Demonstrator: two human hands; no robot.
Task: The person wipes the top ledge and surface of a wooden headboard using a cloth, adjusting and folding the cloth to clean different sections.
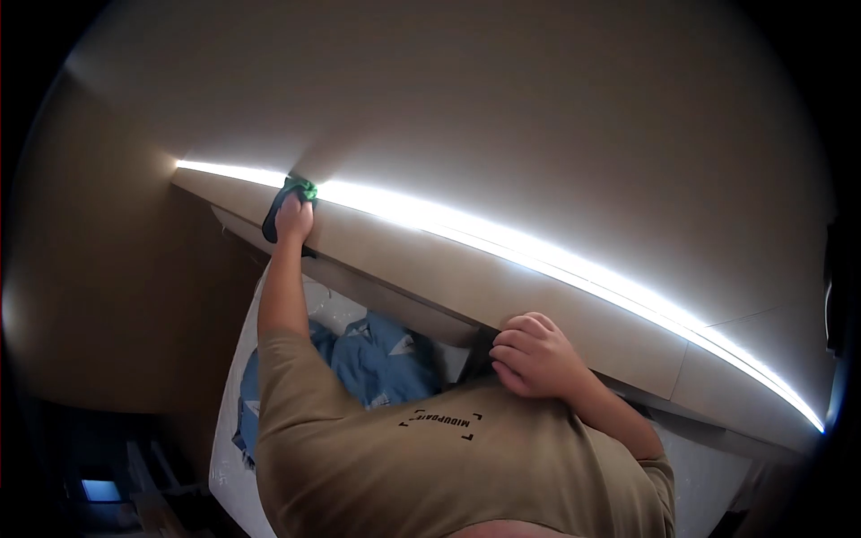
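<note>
Cloth of crumpled green fabric (306, 188) was grasped in left hand (294, 219); apparent wiping next required travel sideways from grip

The left arm (283, 291) reaches forward and away from the chest, nearly straight, its wrist (289, 238) in line with the forearm. The left grip (293, 219) is closed, fingers folded in. The right arm (621, 418) bends sharply at the elbow, angling inward; the right grip (536, 356) sits before the chest, back upward, fingers loosely curled, palm hidden.
</note>
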